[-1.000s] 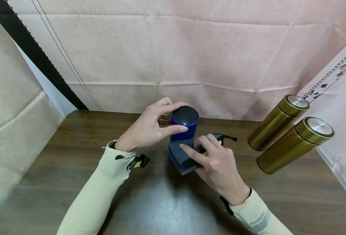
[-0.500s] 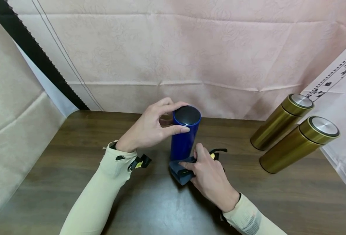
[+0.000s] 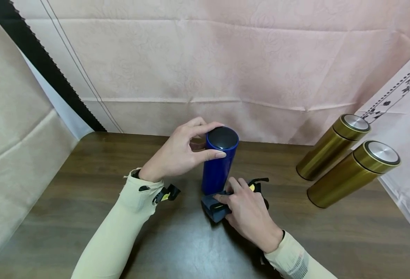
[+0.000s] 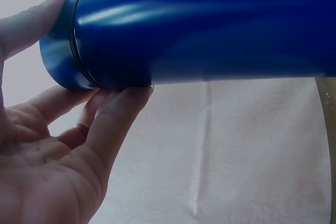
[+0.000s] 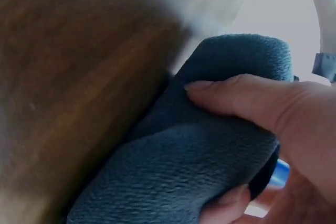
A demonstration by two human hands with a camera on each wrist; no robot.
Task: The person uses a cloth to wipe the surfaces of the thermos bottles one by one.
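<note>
A blue thermos flask (image 3: 217,170) with a dark top stands upright on the wooden table. My left hand (image 3: 178,151) grips it near the top, thumb on one side and fingers on the other; the left wrist view shows the lid seam of the flask (image 4: 210,30) beside the fingertips. Low on the flask's near side, my right hand (image 3: 250,211) holds a folded dark blue-grey cloth (image 3: 214,209) against its base. In the right wrist view the thumb presses on the folded cloth (image 5: 173,166), with other fingertips curled at its edge.
Two gold thermos flasks with silver-topped lids, a rear one (image 3: 333,147) and a nearer one (image 3: 352,174), stand to the right on the wooden table (image 3: 96,186). A pale pink patterned cloth (image 3: 211,66) hangs behind the table's back edge.
My right hand has slid the cloth down the blue flask from its middle to its base, then moved only slightly. My left hand keeps its grip at the top.
</note>
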